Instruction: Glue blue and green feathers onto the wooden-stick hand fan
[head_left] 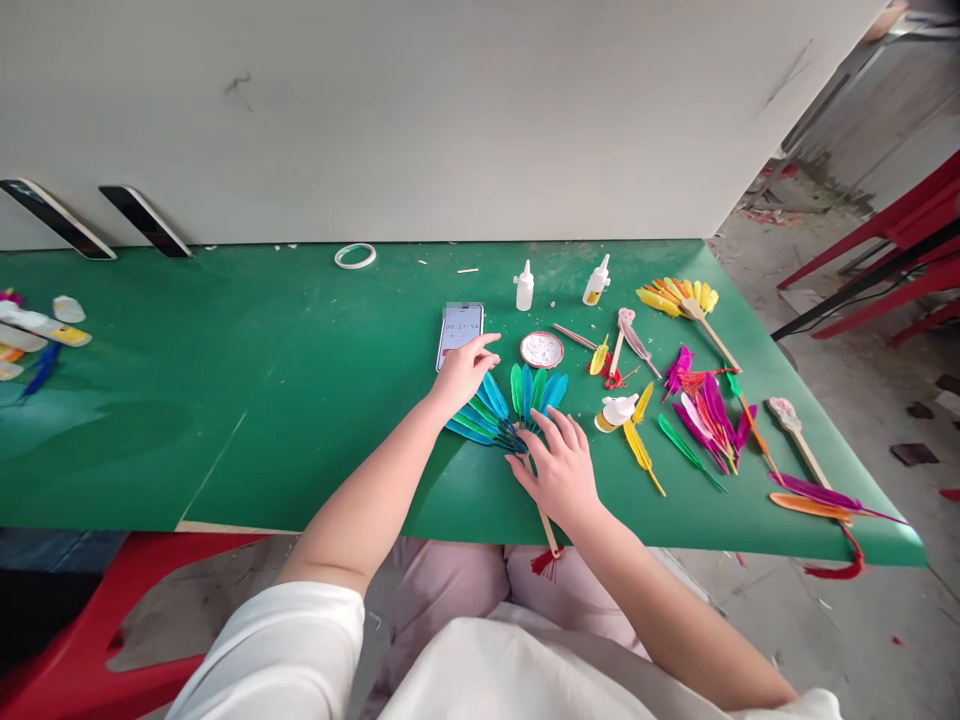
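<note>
A feather fan (487, 412) of blue and green feathers lies in front of me. Its wooden handle (546, 518) points toward me past the table edge, ending in a red tassel (546, 564). My right hand (561, 468) is at the fan's neck, thumb and index finger closed around the feather bases, the other fingers spread over the right-hand feathers. My left hand (463, 372) hovers over the fan's upper left side with fingers stretched out, holding nothing visible. It partly covers a phone (463, 322) showing a timer. A small round dish (541, 349) with white bits sits just beyond.
Two white glue bottles (524, 287) stand behind the dish; another glue bottle (619, 411) lies right of my hand. Loose purple feathers (716, 420), a yellow fan (679, 297) and wooden handles (802, 440) spread rightward. A tape roll (355, 257) lies near the wall.
</note>
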